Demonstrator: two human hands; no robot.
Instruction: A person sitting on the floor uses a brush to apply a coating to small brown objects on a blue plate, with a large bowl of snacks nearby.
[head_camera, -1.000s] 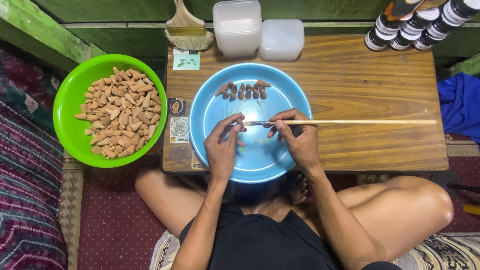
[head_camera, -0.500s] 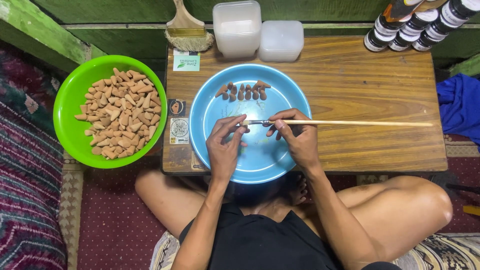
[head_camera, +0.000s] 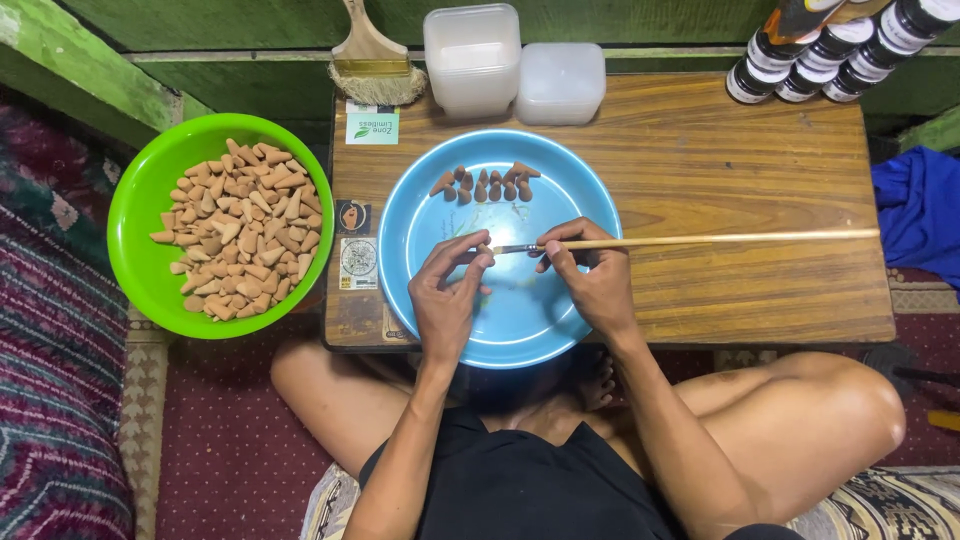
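Black sleeveless top, bare arms, bare legs and feet

Green bowl (head_camera: 140, 240) of brown cones, wide brush (head_camera: 375, 62), stacked plastic tubs (head_camera: 472, 55), dark jars (head_camera: 830, 50), blue cloth (head_camera: 920, 215)

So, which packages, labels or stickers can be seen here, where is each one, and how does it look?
White and green rectangular label card: far left of the wooden table, beside the brush.
Small dark square sticker: table's left edge, near the blue bowl.
Pale square sticker with a round design: just below the dark one.
Clear plastic lidded tubs: stacked at the far edge.
Dark round jars with white labels: far right corner.
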